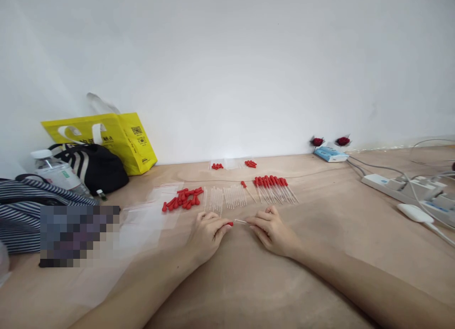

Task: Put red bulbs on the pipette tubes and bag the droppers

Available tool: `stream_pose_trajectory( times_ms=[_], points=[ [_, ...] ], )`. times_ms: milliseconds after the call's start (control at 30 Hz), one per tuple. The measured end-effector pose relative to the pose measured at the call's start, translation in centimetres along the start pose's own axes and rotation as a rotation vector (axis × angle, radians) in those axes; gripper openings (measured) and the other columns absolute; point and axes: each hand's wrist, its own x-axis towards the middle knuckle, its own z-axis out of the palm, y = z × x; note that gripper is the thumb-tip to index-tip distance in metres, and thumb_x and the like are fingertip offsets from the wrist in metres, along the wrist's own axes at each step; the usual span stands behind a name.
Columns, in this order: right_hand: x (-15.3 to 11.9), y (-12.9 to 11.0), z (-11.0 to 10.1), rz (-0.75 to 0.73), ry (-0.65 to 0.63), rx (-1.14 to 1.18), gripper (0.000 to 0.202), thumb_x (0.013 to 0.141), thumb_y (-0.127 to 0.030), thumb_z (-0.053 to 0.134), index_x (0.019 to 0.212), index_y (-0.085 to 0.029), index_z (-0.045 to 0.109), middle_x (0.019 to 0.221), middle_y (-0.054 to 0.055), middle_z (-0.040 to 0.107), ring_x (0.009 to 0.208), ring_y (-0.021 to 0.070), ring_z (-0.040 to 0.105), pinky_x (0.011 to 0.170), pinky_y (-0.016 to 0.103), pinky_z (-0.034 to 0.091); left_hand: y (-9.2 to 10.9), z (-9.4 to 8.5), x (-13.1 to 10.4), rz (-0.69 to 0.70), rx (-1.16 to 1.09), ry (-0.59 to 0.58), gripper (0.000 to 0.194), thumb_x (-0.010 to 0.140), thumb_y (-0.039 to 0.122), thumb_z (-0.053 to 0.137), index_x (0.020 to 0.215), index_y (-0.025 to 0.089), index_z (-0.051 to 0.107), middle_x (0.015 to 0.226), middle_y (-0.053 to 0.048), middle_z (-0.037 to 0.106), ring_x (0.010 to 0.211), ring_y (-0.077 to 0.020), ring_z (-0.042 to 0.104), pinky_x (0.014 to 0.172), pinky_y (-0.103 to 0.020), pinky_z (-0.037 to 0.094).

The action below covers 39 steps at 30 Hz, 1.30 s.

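Observation:
My left hand (209,233) is closed on a red rubber bulb (230,223), whose end shows past the fingertips. Between finger and thumb, my right hand (273,230) pinches a clear glass dropper tube (240,221) that points at the bulb; a small gap parts them. Beyond the left hand lies a loose pile of red bulbs (183,199). Bare glass tubes (234,196) lie side by side behind both hands. To their right is a row of droppers with red bulbs fitted (275,189), and a single fitted dropper (249,191) lies slightly apart.
Plastic sheets or bags (142,229) lie at left, near a striped bag (21,220), a water bottle (59,172), a black bag (99,168) and a yellow bag (131,144). On the right are a power strip (391,187) with cables, a white charger (415,213) and a blue tissue pack (330,154).

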Motion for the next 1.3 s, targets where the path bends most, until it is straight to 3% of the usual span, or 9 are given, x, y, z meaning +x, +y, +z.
stream_pose_trajectory(
  times_ms=[400,667,1300],
  points=[
    [0.2,-0.9,0.1,-0.075,-0.008,-0.051,0.026,0.086,-0.019,0.038,0.103,-0.018,0.058,0.075,0.004,0.060,0.065,0.0130,0.048,0.066,0.030,0.026,0.3,-0.1,0.2,-0.010,-0.035,0.026,0.016,0.084,0.027,0.046,0.084,0.023,0.062,0.071,0.002,0.065,0.072,-0.0155,0.055,0.072,-0.032,0.029],
    [0.3,-0.5,0.0,-0.116,-0.022,-0.048,0.024,0.084,-0.018,0.040,0.090,-0.020,0.063,0.066,0.001,0.057,0.058,0.0106,0.043,0.066,0.031,0.021,0.6,-0.4,0.3,0.031,-0.039,-0.058,0.017,0.084,0.025,0.045,0.080,0.022,0.061,0.074,0.002,0.066,0.074,-0.0157,0.054,0.074,-0.034,0.027],
    [0.9,-1.0,0.9,-0.052,-0.034,-0.025,0.024,0.085,-0.017,0.036,0.083,-0.018,0.060,0.069,0.001,0.058,0.061,0.0113,0.045,0.066,0.030,0.021,1.2,-0.6,0.2,0.142,-0.044,-0.084,0.017,0.083,0.023,0.042,0.078,0.020,0.057,0.070,-0.001,0.064,0.073,-0.0167,0.054,0.083,-0.038,0.029]
  ],
)
